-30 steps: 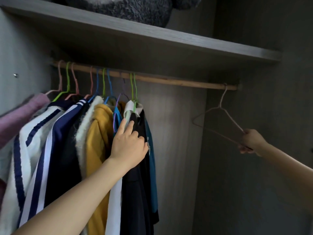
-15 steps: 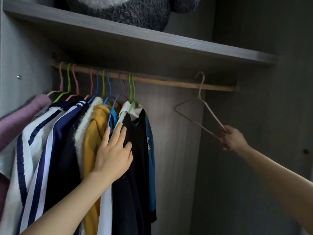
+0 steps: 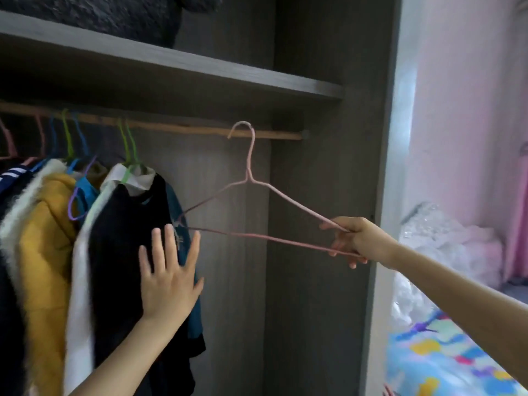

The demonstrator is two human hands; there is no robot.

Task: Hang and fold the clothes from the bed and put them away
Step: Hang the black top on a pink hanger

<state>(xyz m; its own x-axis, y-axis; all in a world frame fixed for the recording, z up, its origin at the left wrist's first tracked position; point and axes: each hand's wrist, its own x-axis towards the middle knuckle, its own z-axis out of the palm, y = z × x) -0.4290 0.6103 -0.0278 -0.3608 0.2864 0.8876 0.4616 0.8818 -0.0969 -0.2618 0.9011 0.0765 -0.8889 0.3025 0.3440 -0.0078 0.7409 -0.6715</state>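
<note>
My right hand grips the right corner of an empty pink wire hanger, whose hook is level with the wooden rail and in front of it. My left hand is flat, fingers spread, against a black garment hanging at the right end of the row of clothes. Beside it hang a white garment, a yellow hooded one and a teal one, on green, blue and pink hangers.
A grey shelf runs above the rail with a dark fluffy thing on it. The wardrobe side panel stands behind the hanger. At right are a pink wall, clear plastic bags and a colourful patterned bed cover.
My right hand has lifted the pink hanger off the rail and drawn it out towards me. My left hand has slid right and opened flat on the black garment. The view has turned right.
</note>
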